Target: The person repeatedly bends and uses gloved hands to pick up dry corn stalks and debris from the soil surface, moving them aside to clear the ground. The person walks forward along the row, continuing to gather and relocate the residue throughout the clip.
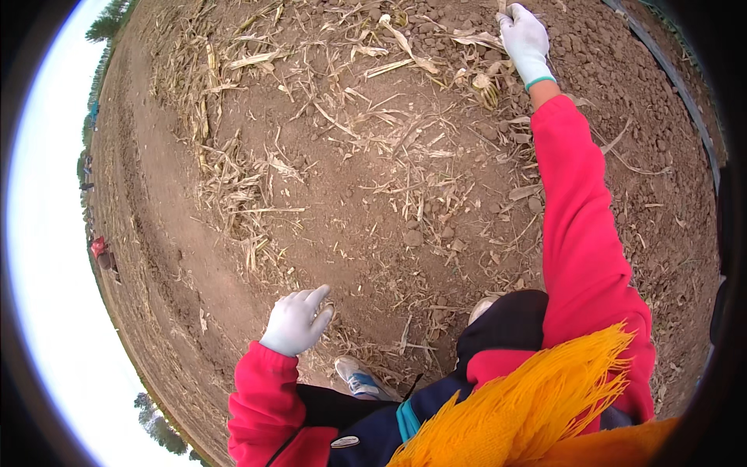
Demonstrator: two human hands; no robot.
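My right hand, in a white knit glove with a green cuff edge, reaches far out to the top of the view. Its fingers are closed on a pale dry plant piece, partly cut off by the frame's upper edge. Just below that hand lie a cut corn stalk base and dry corn leaves. Close to my body, my left hand, gloved in white too, hovers over the soil with thumb and fingers apart and nothing visible in it.
Bare brown soil bears scattered corn residue and clods. A long grey strip runs along the right. My shoe and fringed orange scarf show below. Far left, a person in red bends over.
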